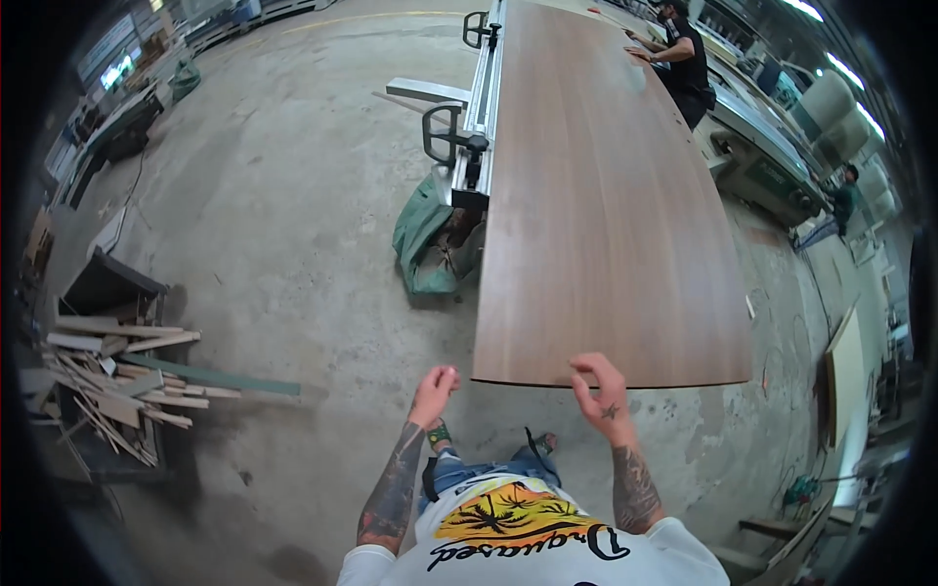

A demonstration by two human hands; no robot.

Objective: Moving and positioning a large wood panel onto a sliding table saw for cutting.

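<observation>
A large brown wood-grain panel (606,225) stretches away from me, its near edge just beyond my body. At that edge my right hand (600,396) is raised, thumb and fingers apart in a loose curve that overlaps the edge from this view; no firm hold on it shows. Off the panel's near left corner, my left hand (434,393) hangs in the air with its fingers curled in, and nothing shows in it. The panel's far left side lies along a metal rail (479,127) with black handles (445,135).
A co-worker in black (686,63) leans at the panel's far right side. Beneath the rail sits a green bag (420,244). Wood offcuts (127,376) stick out of a dark bin at left. Machines (767,176) stand at right; a pale board (842,376) leans there.
</observation>
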